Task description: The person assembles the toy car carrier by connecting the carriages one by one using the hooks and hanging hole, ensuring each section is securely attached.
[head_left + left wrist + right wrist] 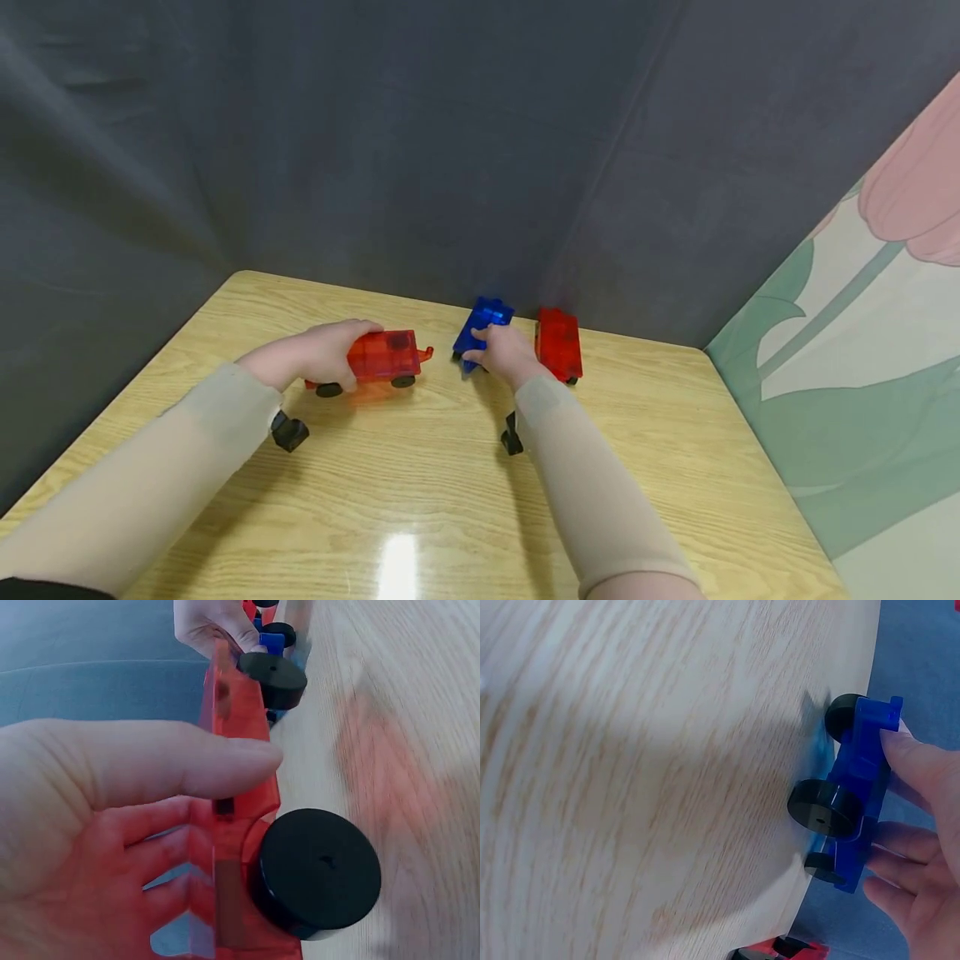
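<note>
On the left of the table, my left hand [321, 353] grips a see-through red toy car [384, 357] by its rear end. A small hook [427, 354] sticks out of the car's right end. The left wrist view shows the thumb [202, 766] on the near side and the fingers behind the red body, with a black wheel [322, 870] up close. Near the back edge, my right hand [507, 354] holds a blue toy car [482, 318]. In the right wrist view the thumb presses one side of the blue chassis [864, 769], and the fingertips lie along the other.
A second red toy car [558, 346] stands just right of the right hand, near the table's back edge. Behind the wooden table [420, 483] hangs a dark curtain [420, 150]; a flower-patterned cloth [862, 350] borders the right side. Black wrist-camera mounts [289, 432] hang below both wrists.
</note>
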`<state>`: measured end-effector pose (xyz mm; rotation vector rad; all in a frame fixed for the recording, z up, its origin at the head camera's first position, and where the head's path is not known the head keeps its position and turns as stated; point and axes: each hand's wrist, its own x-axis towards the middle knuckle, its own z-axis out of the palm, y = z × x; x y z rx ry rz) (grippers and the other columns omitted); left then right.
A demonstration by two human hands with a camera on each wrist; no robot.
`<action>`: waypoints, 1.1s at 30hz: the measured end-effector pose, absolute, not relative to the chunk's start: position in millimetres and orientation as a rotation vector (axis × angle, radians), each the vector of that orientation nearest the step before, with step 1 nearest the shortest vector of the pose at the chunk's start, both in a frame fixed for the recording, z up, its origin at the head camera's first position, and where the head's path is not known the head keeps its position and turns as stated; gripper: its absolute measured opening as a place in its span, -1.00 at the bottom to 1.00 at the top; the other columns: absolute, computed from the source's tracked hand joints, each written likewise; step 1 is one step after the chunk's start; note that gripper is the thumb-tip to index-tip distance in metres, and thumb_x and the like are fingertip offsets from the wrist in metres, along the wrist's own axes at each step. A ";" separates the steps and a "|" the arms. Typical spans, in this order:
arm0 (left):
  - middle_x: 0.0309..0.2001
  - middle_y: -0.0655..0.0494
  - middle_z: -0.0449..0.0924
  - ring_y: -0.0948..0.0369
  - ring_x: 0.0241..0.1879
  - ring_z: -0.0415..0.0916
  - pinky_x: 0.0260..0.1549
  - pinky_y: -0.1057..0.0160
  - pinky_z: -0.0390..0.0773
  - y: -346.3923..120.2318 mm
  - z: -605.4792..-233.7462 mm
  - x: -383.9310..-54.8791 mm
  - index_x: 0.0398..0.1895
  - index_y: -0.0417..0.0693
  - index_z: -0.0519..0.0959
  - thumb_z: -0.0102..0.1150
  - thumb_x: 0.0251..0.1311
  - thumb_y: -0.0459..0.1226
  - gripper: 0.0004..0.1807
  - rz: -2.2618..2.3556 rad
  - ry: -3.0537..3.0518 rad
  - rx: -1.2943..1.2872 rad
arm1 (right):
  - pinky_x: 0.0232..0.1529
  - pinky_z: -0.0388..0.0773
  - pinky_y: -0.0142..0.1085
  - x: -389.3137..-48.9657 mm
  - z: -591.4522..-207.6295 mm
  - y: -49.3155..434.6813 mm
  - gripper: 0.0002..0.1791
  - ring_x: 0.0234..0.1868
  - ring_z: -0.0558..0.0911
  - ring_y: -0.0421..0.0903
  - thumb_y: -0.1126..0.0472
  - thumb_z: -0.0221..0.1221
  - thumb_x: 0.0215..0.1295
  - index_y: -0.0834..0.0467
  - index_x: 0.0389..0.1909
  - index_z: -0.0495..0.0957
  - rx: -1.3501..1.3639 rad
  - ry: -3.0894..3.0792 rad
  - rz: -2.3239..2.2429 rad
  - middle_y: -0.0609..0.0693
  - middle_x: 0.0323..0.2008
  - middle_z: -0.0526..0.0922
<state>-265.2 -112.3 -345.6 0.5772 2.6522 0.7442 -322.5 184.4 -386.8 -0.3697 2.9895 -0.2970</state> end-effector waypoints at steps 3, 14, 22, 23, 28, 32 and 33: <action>0.26 -0.14 0.36 -0.07 -0.02 0.36 -0.25 0.11 0.51 -116.4 -344.8 -260.4 0.49 -0.10 0.20 0.48 -0.20 -0.51 0.07 0.748 2.622 0.567 | 0.29 0.34 -0.06 -322.6 -386.5 183.3 -0.34 0.37 0.36 0.09 -0.18 0.22 0.29 -0.05 0.38 0.42 -0.370 2.985 -0.285 0.04 0.34 0.41; 0.27 -0.14 0.35 -0.08 0.04 0.31 -0.32 0.15 0.54 -125.0 -351.5 -248.0 0.45 0.06 0.29 0.45 -0.20 -0.59 0.04 0.662 2.566 0.523 | 0.29 0.34 -0.05 -320.4 -385.3 184.8 -0.34 0.36 0.36 0.11 -0.17 0.23 0.29 -0.03 0.37 0.43 -0.381 2.981 -0.304 0.07 0.33 0.42; 0.29 -0.11 0.33 -0.08 0.08 0.27 -0.37 0.19 0.55 -130.9 -358.5 -243.9 0.41 0.08 0.36 0.39 -0.26 -0.69 0.03 0.696 2.511 0.597 | 0.30 0.33 -0.04 -320.8 -385.6 183.6 -0.34 0.36 0.35 0.11 -0.18 0.24 0.28 -0.03 0.37 0.44 -0.372 2.974 -0.304 0.05 0.33 0.42; 0.29 -0.11 0.33 -0.07 0.08 0.28 -0.32 0.19 0.55 -131.5 -359.7 -244.1 0.40 0.08 0.36 0.39 -0.27 -0.69 0.03 0.702 2.504 0.606 | 0.30 0.33 -0.04 -320.9 -385.9 183.8 -0.34 0.36 0.36 0.11 -0.18 0.24 0.29 -0.03 0.37 0.44 -0.372 2.975 -0.299 0.05 0.33 0.42; 0.31 -0.13 0.32 -0.07 0.12 0.28 -0.23 0.16 0.54 -134.4 -364.2 -244.8 0.40 0.06 0.37 0.42 -0.29 -0.68 0.04 0.677 2.522 0.625 | 0.29 0.33 -0.03 -321.7 -386.8 183.8 -0.34 0.35 0.38 0.11 -0.19 0.23 0.29 -0.04 0.36 0.44 -0.381 2.986 -0.281 0.06 0.32 0.43; 0.33 -0.14 0.32 -0.07 0.14 0.28 -0.15 0.09 0.53 -136.1 -366.1 -245.4 0.41 0.06 0.36 0.42 -0.29 -0.67 0.05 0.645 2.548 0.629 | 0.28 0.34 -0.03 -321.6 -387.2 183.4 -0.34 0.35 0.38 0.11 -0.19 0.23 0.29 -0.04 0.37 0.44 -0.382 2.990 -0.278 0.07 0.32 0.43; 0.33 -0.14 0.32 -0.07 0.14 0.29 -0.13 0.08 0.52 -136.4 -366.4 -245.5 0.41 0.06 0.36 0.43 -0.29 -0.67 0.05 0.640 2.552 0.627 | 0.28 0.35 -0.03 -321.6 -387.3 183.4 -0.34 0.35 0.38 0.11 -0.19 0.23 0.29 -0.04 0.36 0.44 -0.383 2.991 -0.277 0.07 0.32 0.43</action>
